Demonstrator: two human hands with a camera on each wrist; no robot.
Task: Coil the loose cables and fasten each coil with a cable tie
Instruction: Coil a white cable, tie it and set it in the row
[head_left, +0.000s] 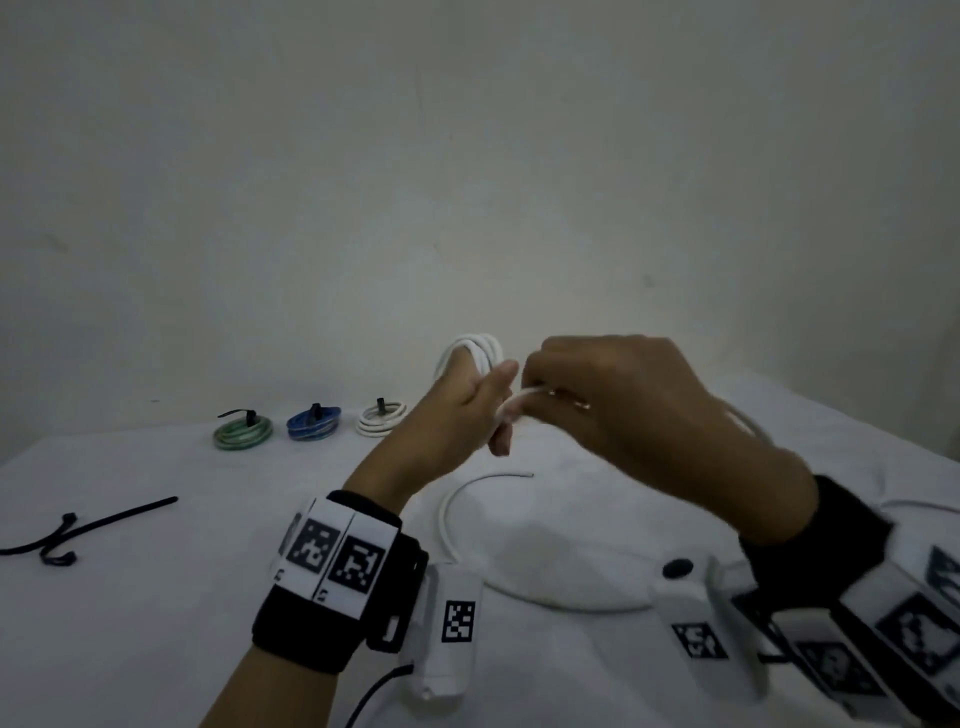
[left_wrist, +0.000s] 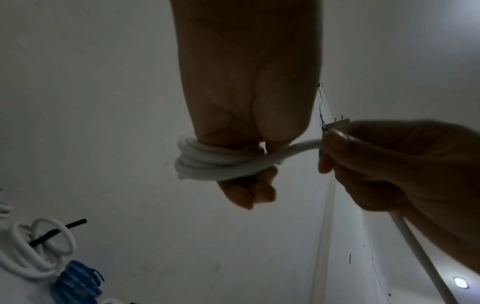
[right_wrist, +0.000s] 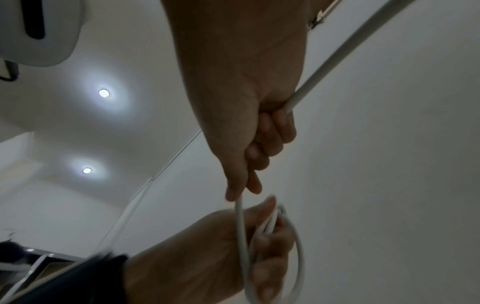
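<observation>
A white cable is wound in several loops (head_left: 475, 347) around the fingers of my left hand (head_left: 467, 410), which is raised above the table; its thumb presses on the loops. My right hand (head_left: 582, 400) sits just to the right and grips the same cable, a short strand running between the two hands. The left wrist view shows the coil (left_wrist: 207, 162) around the fingers and the right hand (left_wrist: 376, 164) pinching the strand. The free length of cable (head_left: 451, 525) lies in an arc on the white table (head_left: 156, 623). Two black cable ties (head_left: 67, 530) lie at the left.
At the table's far edge three tied coils lie in a row: green (head_left: 243, 431), blue (head_left: 313, 423) and white (head_left: 382, 418). A plain wall stands right behind the table. More white cable (head_left: 914, 504) trails off at the right.
</observation>
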